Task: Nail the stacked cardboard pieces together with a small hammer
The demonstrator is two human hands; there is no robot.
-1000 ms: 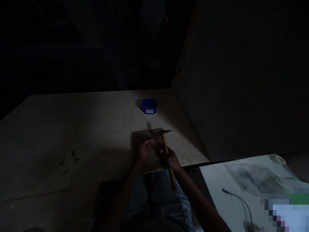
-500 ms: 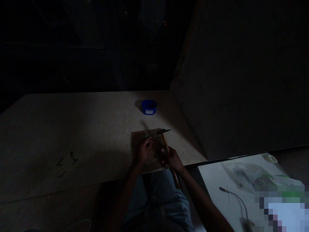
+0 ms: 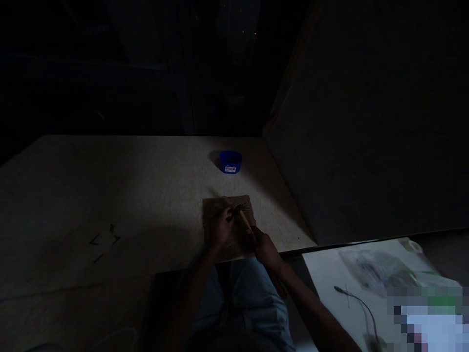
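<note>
In dim light a small brown wooden board (image 3: 245, 203) lies near the front edge of a pale table (image 3: 128, 195). My left hand (image 3: 220, 229) rests on the board with its fingertips pinched on something small I cannot make out, beside the hammer head. My right hand (image 3: 263, 247) is closed round the wooden handle of a hammer (image 3: 243, 219). The hammer's dark head is down on the board, right by my left fingertips.
A blue plastic tub (image 3: 230, 162) stands farther back on the table. Several small dark nails (image 3: 106, 239) lie at the left. A large upright panel (image 3: 366, 122) stands on the right. Below it lies a white sheet (image 3: 330, 274) with a dark cable (image 3: 361, 305).
The hammer head, raised over the board's far right corner before, has come down onto the board next to my left fingers. My right hand shifted a little forward.
</note>
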